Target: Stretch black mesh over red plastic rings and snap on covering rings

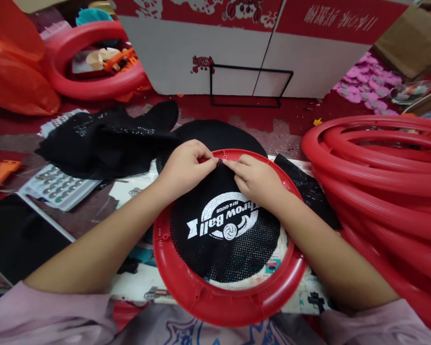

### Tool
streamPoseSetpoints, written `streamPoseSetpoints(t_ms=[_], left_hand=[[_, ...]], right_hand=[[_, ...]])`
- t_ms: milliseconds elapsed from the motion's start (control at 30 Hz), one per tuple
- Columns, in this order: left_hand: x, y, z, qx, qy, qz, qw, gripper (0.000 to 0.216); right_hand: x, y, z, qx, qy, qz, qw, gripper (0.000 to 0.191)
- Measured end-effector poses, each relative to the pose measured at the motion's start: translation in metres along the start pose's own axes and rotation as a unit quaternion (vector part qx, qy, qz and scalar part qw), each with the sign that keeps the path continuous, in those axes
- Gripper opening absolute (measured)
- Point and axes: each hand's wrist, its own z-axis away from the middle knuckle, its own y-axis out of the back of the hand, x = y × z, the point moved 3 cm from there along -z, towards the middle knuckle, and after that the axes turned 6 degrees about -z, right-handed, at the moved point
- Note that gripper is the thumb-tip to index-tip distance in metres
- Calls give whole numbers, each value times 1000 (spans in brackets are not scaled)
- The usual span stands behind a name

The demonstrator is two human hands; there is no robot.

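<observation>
At centre frame, pinching black mesh (244,254) at red ring (230,306) with both hands (255,181), facing carton (187,45) across cluttered red counter (197,108).

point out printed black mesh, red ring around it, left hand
Printed black mesh (230,232), head view: white ball print
Red ring (230,306), head view: near rim
Left hand (184,168), head view: back of hand

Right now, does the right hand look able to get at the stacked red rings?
Likely yes. The stacked red rings lie to the right of the right hand, with nothing seen covering their near side. It is at the edge of the printed black mesh, though, and would have to leave that.
</observation>
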Motion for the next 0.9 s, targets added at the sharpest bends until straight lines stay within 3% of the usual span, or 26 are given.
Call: streamPoseSetpoints(t_ms=[467,733,900], left_hand=[[2,0,2,2,-25,-4,1000,19],[2,-1,-3,-29,4,-9,1000,16],[2,0,-4,-38,12,-31,999,16]], right_hand=[[0,-1,0,-11,-4,25,1000,47],[-6,0,6,-1,12,161,987,43],[-7,4,7,3,1,118,993,38]])
